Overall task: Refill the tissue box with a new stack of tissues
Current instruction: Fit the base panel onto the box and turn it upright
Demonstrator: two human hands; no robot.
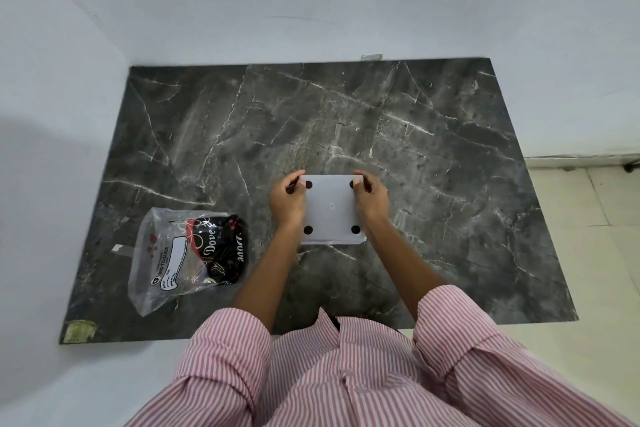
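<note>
A white tissue box (331, 210) lies upside down in the middle of the dark marble counter (433, 156), its flat base with round black feet at the corners facing up. My left hand (287, 199) grips its left side and my right hand (370, 196) grips its right side, fingertips curled over the far corners. A thin white edge shows below the base at the near side. To the left lies a clear plastic tissue bag (166, 260) printed "BIG TISSUES", with a black and red "Dove" pack (218, 248) partly inside it.
White walls close the counter at the back and left. A small white scrap (117, 248) lies left of the bag, and a yellowish patch (80, 330) marks the near left corner. A tiled floor (588, 204) lies to the right.
</note>
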